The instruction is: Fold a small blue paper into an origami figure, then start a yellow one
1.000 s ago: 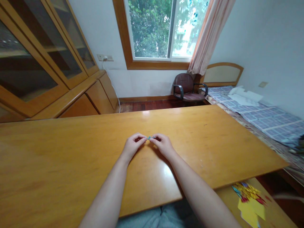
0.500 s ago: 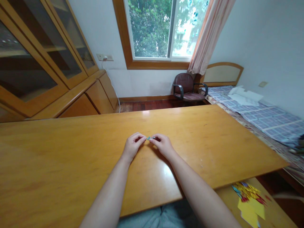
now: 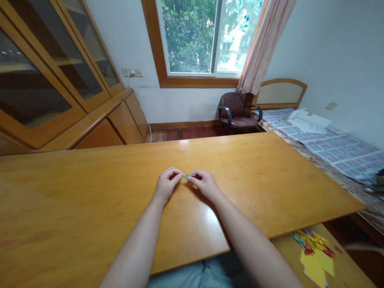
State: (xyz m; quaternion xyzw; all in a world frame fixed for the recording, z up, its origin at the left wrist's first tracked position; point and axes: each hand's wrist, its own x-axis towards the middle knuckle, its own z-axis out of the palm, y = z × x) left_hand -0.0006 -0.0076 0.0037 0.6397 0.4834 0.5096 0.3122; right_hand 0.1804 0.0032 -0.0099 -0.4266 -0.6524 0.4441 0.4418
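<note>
A small blue-green piece (image 3: 186,176), too small to name with certainty, is held just over the middle of the wooden table (image 3: 90,200). My left hand (image 3: 168,182) pinches its left end between thumb and forefinger. From the other side, my right hand (image 3: 204,183) pinches the same piece, its fingertips hiding part of it. Both hands are closed and almost meet, with the forearms reaching in from the lower edge of the view.
On a lower surface at the lower right lie yellow paper sheets (image 3: 318,264) and a pile of yellow, red and blue strips (image 3: 312,242). Beyond the table stand a dark red armchair (image 3: 235,110), a bed (image 3: 339,148) and a glass-doored cabinet (image 3: 90,100).
Both hands have shifted very slightly to the left, along with the small piece between the fingertips. Otherwise the scene looks the same.
</note>
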